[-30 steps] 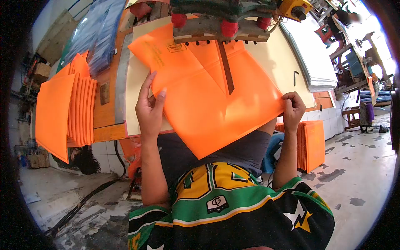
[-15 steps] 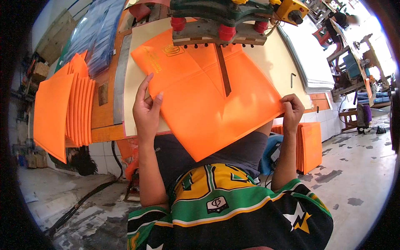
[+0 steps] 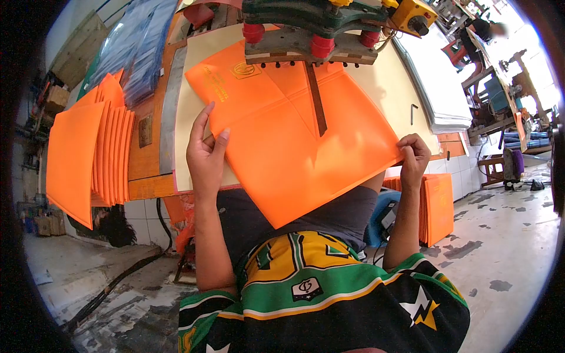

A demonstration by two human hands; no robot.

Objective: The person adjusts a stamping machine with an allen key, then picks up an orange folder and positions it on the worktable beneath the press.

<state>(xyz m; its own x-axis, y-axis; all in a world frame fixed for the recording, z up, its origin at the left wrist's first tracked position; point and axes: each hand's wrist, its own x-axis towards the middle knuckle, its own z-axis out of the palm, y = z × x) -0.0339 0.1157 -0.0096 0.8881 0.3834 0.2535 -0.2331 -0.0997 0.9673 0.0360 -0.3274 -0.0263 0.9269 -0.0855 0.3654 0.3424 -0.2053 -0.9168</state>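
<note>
An orange plastic folder (image 3: 294,170) with gold printing lies slantwise under a press head (image 3: 312,50), its near corner hanging over my lap. At the folder's left edge is my left hand (image 3: 206,147), thumb on the edge and index finger stretched along it; the tips of its other fingers are hidden. My right hand (image 3: 414,157) pinches the right corner between thumb and bent fingers. A dark narrow metal strip (image 3: 315,100) reaches from beneath the press onto the folder's middle.
Stacked orange folders (image 3: 73,159) stand at the table's left, beside clear bluish plastic sheets (image 3: 126,50). More orange folders (image 3: 438,209) stand low on the right. A hex key (image 3: 413,113) lies near a white stack (image 3: 435,88). Another person (image 3: 479,32) sits far right.
Almost nothing differs. The folder and both hands keep their places, with only a very slight shift of the whole view.
</note>
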